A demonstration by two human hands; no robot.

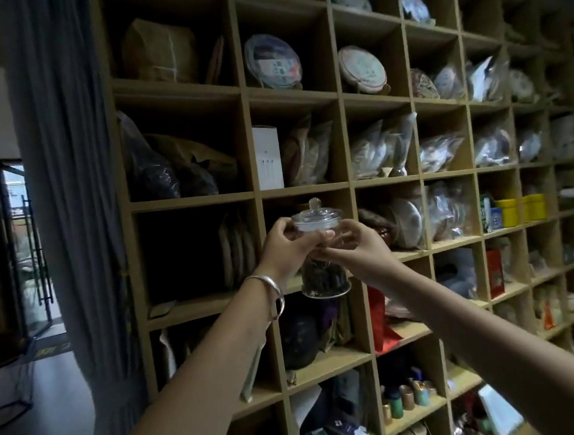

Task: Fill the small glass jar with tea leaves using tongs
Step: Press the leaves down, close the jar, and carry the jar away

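Both my hands hold a small clear glass jar (324,276) up in front of a tall wooden shelf unit (252,141). A glass lid with a round knob (316,211) sits on the jar, and dark tea leaves fill its lower part. My left hand (289,243), with a silver bangle on its wrist, grips the jar's upper left side just under the lid. From the right, my right hand (360,249) wraps the jar's middle. The jar hangs in the air at the mouth of a shelf compartment. No tongs are in view.
The shelf compartments hold wrapped round tea cakes (273,60), plastic bags of tea (376,148), a white box (268,157), yellow tins (506,212) and small canisters (409,396). A grey curtain (65,166) hangs at the left, with a glass door (28,244) beyond it.
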